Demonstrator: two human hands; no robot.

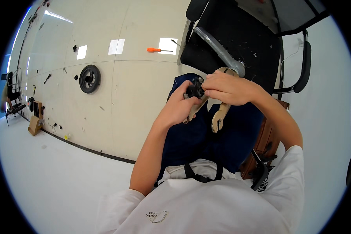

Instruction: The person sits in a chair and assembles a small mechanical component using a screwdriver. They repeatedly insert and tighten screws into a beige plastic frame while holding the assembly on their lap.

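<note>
Left hand (178,104) grasps the black fitting (195,90) beside the beige fork (223,111), whose silver tube (217,46) lies over the chair seat (238,31), presumably for support; right hand (231,89)'s grip cannot be told.

One beige fork (222,111); one orange screwdriver (154,50)

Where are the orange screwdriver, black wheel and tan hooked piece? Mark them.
Orange screwdriver (157,50): head view, on its handle.
Black wheel (89,79): head view, on its hub.
Tan hooked piece (221,112): head view, on its lower end.
</note>
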